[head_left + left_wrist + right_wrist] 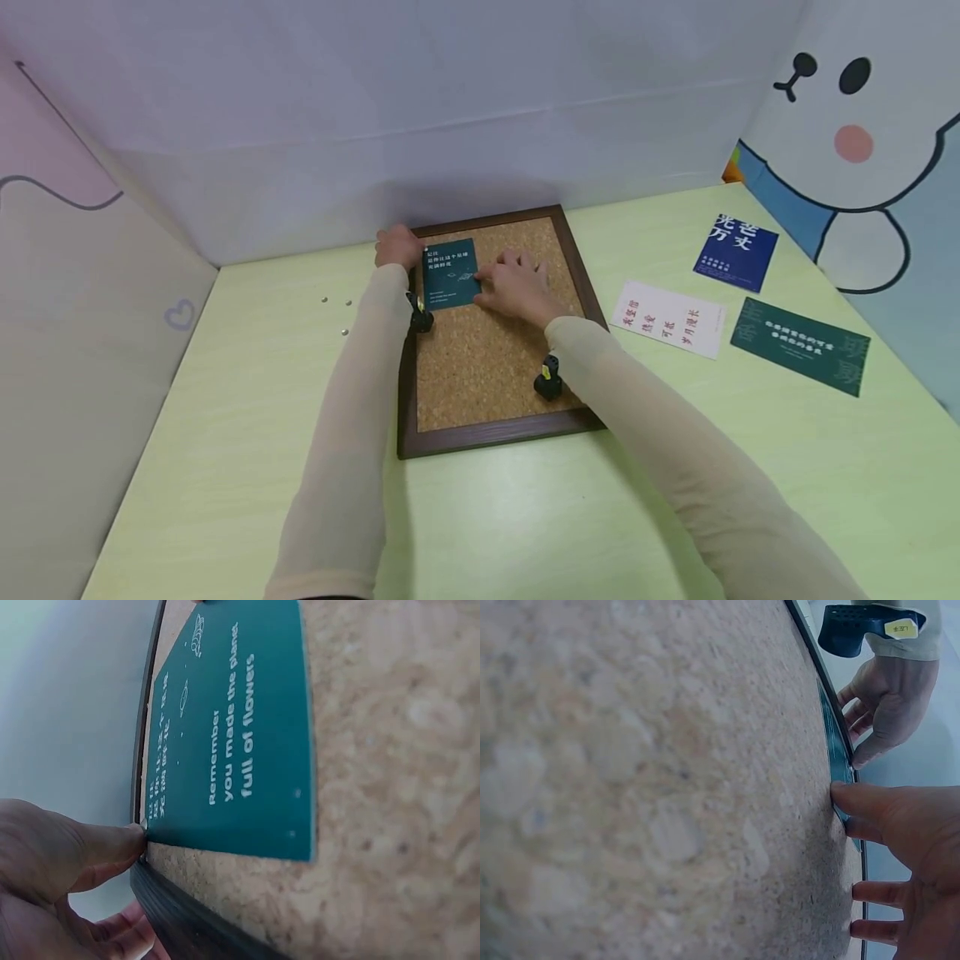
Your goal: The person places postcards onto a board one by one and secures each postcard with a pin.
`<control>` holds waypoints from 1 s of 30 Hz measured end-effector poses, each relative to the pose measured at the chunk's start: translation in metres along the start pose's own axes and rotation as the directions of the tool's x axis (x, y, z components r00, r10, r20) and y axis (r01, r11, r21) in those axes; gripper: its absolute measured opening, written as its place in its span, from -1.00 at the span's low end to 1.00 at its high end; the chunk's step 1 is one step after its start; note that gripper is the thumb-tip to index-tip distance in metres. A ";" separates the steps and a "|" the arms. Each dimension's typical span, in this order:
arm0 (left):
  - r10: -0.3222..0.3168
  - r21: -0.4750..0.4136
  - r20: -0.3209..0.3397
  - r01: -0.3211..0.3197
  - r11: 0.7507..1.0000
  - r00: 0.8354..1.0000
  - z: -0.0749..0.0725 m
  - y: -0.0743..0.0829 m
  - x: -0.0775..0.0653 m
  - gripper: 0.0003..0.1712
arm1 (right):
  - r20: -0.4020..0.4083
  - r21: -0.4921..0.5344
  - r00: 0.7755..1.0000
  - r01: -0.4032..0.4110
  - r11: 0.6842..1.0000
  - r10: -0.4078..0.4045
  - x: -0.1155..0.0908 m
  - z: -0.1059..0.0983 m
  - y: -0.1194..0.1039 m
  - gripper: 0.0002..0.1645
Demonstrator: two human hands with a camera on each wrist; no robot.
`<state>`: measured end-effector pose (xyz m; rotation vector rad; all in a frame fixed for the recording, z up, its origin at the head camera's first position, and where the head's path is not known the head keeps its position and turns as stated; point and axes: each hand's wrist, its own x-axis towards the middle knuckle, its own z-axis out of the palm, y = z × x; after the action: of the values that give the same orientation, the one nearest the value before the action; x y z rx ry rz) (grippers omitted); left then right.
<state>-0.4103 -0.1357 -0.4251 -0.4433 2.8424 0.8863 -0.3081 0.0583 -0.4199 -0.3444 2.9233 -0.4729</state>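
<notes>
I have the green card [450,282] lying flat on the far-left part of the cork board [480,367], its long axis running away from the head camera, close to parallel with the left side of the brown frame [495,434]. My left grip [399,247] clasps the frame's left edge, with the thumb at the card's far-left corner and the fingers down the outer side. A pale speck [426,248] shows at that corner, too small for me to identify. My right grip [516,287] grasps nothing; its fingers are spread, thumb and forefinger touching the card's right edge, others resting on the board.

So the card lies between my two hands, rightward of one and leftward of the other. As I judge it, any move turns on that far-left corner: the left is the nearer hand there, while the right's contact can steady the opposite edge. Three small metal pins [345,332] lie on the counter [262,417] left of the board, nearer my left side.
</notes>
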 end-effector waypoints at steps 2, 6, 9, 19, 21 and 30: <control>0.023 -0.007 -0.012 -0.023 1.000 1.000 -0.003 -0.001 -0.002 -0.68 | -0.001 -0.001 1.000 -0.001 1.000 0.001 0.000 -0.001 0.000 -0.43; 0.081 -0.067 -0.038 -0.084 0.994 0.996 -0.008 -0.006 -0.007 -0.57 | -0.003 -0.006 1.000 -0.003 1.000 0.003 0.000 -0.003 -0.001 -0.43; 0.108 -0.117 -0.042 -0.112 0.987 0.993 -0.012 -0.010 -0.011 -0.46 | -0.001 -0.005 1.000 -0.005 1.000 0.005 0.000 -0.004 -0.001 -0.43; 0.110 -0.138 -0.014 -0.111 0.984 0.994 -0.014 -0.018 -0.011 -0.40 | -0.010 0.005 1.000 -0.003 1.000 0.003 0.000 -0.003 -0.002 -0.43; 0.112 -0.145 -0.010 -0.113 0.983 0.994 -0.014 -0.018 -0.011 -0.39 | -0.010 0.005 1.000 -0.004 1.000 0.004 0.000 -0.003 -0.001 -0.43; 0.124 -0.136 -0.015 -0.125 0.983 0.992 -0.015 -0.021 -0.014 -0.41 | -0.020 -0.021 1.000 0.006 1.000 -0.006 0.000 0.000 -0.001 -0.42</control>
<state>-0.3905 -0.1570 -0.4212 -0.2856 2.8525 1.1093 -0.3078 0.0577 -0.4198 -0.3536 2.9498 -0.4496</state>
